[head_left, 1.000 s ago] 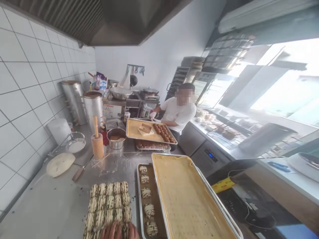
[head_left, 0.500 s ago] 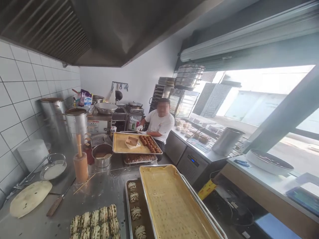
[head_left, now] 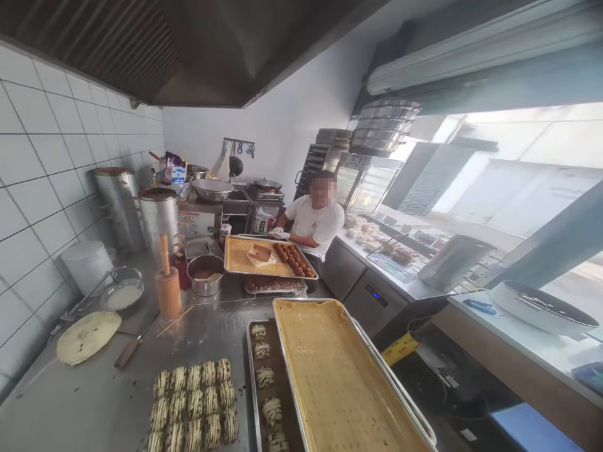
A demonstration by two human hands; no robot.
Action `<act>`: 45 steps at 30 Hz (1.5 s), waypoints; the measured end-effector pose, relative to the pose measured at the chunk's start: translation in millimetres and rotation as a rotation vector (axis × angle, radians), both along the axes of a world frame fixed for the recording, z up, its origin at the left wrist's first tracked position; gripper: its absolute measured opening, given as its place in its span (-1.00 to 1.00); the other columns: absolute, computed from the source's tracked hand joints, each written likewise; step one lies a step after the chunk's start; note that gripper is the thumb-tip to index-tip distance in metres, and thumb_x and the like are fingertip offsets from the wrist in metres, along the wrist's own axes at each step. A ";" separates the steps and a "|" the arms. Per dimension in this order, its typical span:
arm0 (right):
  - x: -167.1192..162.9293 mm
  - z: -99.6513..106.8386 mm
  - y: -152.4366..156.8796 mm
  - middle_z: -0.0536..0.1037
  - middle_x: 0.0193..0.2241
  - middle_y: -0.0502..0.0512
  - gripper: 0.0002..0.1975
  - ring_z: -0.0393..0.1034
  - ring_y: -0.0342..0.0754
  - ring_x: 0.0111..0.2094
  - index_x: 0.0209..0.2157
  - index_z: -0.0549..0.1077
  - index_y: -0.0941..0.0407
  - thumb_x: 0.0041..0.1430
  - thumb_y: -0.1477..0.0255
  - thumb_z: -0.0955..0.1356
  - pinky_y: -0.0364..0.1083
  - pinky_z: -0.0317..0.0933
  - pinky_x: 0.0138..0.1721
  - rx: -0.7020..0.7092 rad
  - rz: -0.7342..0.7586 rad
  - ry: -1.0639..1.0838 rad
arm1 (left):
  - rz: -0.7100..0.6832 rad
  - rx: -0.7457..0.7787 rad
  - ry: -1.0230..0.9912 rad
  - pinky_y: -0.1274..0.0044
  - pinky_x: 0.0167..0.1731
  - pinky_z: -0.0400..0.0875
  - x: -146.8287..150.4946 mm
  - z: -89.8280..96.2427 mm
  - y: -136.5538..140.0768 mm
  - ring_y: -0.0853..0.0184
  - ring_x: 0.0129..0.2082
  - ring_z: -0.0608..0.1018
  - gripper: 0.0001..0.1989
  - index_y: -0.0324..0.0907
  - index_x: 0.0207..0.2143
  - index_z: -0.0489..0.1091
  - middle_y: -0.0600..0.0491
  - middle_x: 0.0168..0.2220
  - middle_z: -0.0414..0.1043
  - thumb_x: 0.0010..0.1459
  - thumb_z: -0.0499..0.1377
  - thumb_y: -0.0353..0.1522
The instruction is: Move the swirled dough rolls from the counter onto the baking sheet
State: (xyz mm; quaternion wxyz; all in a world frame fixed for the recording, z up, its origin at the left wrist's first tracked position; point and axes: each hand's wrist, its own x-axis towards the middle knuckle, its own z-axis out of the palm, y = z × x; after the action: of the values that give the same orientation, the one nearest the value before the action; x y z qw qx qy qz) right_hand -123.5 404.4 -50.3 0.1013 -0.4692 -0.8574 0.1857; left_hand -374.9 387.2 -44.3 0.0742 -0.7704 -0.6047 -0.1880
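While neither of my hands shows anywhere in the frame — so I cannot tell whether they are open or closed, or what they hold — the thing nearest me is the block of striped dough pieces (head_left: pixel 193 405) at the lower left, packed in tight rows on the steel desk (head_left: pixel 85 408), apparently so they stay together within reach. Just right of them a dark tray (head_left: pixel 254 389) carries a single column of the same pieces, spaced apart, and a paper-lined tray (head_left: pixel 339 383) rests partly over its right edge. Further up the left side lie a flat round of dough (head_left: pixel 88 328), a knife (head_left: pixel 132 348) and a wooden rolling pin (head_left: pixel 167 282) stood on end. Beyond, a second lined tray (head_left: pixel 245 260) holds browned balls (head_left: pixel 294 259) in rows; another person (head_left: pixel 313 220) in a white shirt stands at its far end, one gloved hand (head_left: pixel 277 233) at its corner. Labels on the machine (head_left: pixel 195 221) and packets at the upper left are too small to read.
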 end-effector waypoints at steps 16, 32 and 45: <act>-59.1 -18.1 -42.4 0.49 0.03 0.23 -0.38 0.39 0.25 0.07 0.09 0.42 0.07 -0.02 0.28 0.54 0.18 0.40 0.01 -0.258 0.205 0.035 | -0.287 -0.657 0.064 0.31 0.06 0.46 -56.1 -11.3 -64.4 0.11 0.00 0.55 -0.36 -0.04 0.14 0.40 -0.06 0.03 0.50 -0.02 0.36 -0.17; 324.3 98.0 -51.9 0.48 -0.04 0.12 -0.43 0.35 0.08 -0.02 0.13 0.41 -0.02 0.07 0.25 0.51 -0.04 0.26 -0.09 -0.099 0.017 0.024 | -0.489 -0.603 -0.047 0.33 -0.02 0.44 316.1 85.6 -20.1 0.14 -0.04 0.52 -0.54 0.04 0.04 0.40 0.02 -0.08 0.46 0.05 0.29 -0.22; 473.5 13.1 -64.9 0.44 0.12 0.13 -0.13 0.32 0.08 0.12 0.31 0.28 -0.13 -0.07 0.47 0.50 0.00 0.28 0.12 -0.140 -0.149 0.159 | -0.347 -0.553 0.018 0.07 0.26 0.32 440.7 -4.4 -38.5 -0.03 0.24 0.39 -0.23 0.01 0.36 0.15 -0.15 0.23 0.36 0.12 0.29 -0.23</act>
State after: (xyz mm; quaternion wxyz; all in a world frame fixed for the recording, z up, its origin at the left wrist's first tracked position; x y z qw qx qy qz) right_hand 350.0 339.6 -37.2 0.1495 -0.5215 -0.7943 0.2735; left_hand 65.8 348.7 -48.6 -0.1657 -0.8546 -0.4918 -0.0197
